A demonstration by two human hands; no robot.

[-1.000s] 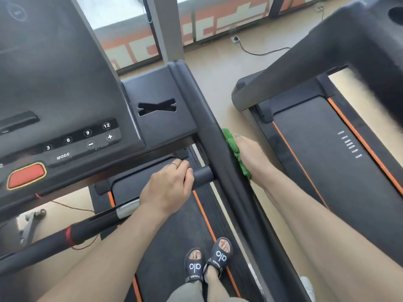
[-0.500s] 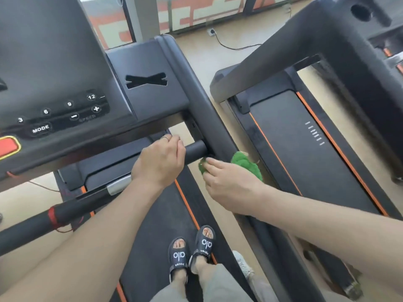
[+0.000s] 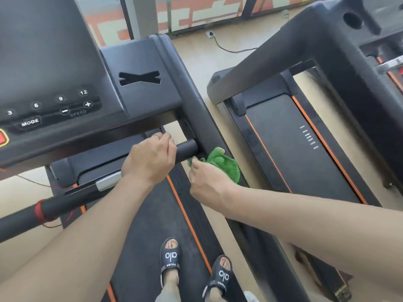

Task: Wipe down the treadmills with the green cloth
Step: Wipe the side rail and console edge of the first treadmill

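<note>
The person stood on the belt of the near treadmill (image 3: 139, 101), both feet in dark slide sandals (image 3: 170, 261) with white lettering, one foot just ahead of the other. Their left hand (image 3: 150, 159) was wrapped around the black crossbar (image 3: 186, 149) under the console, fingers curled over the top of it, a ring showing on one finger. That grip was closed firmly on the bar, close to its right end where it met the side rail (image 3: 196, 105).

The right hand (image 3: 209, 184) held the green cloth (image 3: 222, 163), bunched up, with the fingers curled into it. The cloth sat pressed against the lower inner edge of the side rail, right at the joint where the crossbar ran into it, and just beside the left hand. Part of the cloth stuck out beyond the fingers on the far side of the rail.

The console showed speed buttons marked 3, 6, 9 and 12, a MODE key and plus and minus keys, with a red button (image 3: 3, 138) at the left edge. A second treadmill (image 3: 290, 136) stood alongside to the right, its black belt edged in orange. A black cable (image 3: 231, 50) ran across the pale floor to a wall socket beyond it.
</note>
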